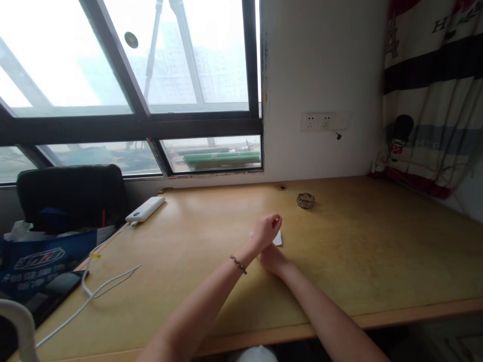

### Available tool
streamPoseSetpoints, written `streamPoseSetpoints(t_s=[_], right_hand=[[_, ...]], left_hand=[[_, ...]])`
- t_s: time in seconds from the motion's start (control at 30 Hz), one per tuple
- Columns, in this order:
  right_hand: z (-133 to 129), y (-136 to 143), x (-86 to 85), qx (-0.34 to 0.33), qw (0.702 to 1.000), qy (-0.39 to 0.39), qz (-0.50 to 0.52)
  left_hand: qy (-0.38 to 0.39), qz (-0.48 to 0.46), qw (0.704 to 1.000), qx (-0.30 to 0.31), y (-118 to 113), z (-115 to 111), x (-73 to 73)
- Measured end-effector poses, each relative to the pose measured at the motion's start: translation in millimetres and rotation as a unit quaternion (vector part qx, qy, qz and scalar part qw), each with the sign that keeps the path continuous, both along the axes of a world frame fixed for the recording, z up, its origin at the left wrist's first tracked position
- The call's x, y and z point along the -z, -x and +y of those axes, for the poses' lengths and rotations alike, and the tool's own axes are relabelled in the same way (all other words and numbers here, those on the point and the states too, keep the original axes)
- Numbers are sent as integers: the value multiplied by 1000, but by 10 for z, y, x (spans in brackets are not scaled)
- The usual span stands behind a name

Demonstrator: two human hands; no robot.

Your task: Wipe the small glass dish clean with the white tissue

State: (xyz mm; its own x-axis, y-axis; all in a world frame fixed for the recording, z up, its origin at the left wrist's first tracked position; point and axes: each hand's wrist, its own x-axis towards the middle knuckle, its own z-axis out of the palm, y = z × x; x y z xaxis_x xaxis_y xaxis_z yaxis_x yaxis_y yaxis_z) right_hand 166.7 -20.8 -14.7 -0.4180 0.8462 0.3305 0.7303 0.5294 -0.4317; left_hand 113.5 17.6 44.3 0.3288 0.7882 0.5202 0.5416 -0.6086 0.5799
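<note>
On the desk (pixel 362 251), hands (pixel 265 233) (pixel 272 258) partly hide white paper (pixel 278 239) before a dish (pixel 305 201).

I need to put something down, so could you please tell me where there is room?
The widest bare patch is the table's right side, between the right forearm, glass dish and curtain. Another lies between the left forearm and white cable. It is crowded around the left hand, right hand and small white item, and near the power bank.
</note>
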Motion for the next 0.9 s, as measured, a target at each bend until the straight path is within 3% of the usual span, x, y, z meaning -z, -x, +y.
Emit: streamPoseSetpoints(t_s=[0.13, 0.2, 0.33, 0.53, 0.73, 0.9], right_hand=[[51, 10, 81, -118, 992, -14, -53], [102, 34, 108, -136, 988, -18, -74], [144, 73, 122, -112, 992, -24, -57], [146, 72, 159, -125, 990, -12, -68], [254, 105, 323, -136, 986, 16, -98], [149, 65, 283, -131, 988, 8, -76]], left_hand=[[39, 126, 991, -22, -901, 211, -42], [35, 177, 983, -33, -1268, 285, -12], [-4, 221, 972, -75, -1666, 449, 97], [-13, 298, 954, -31, -1589, 765, 249], [-8, 286, 958, 0, -1501, 956, 318], [-7, 246, 969, 19, -1412, 1000, 365]])
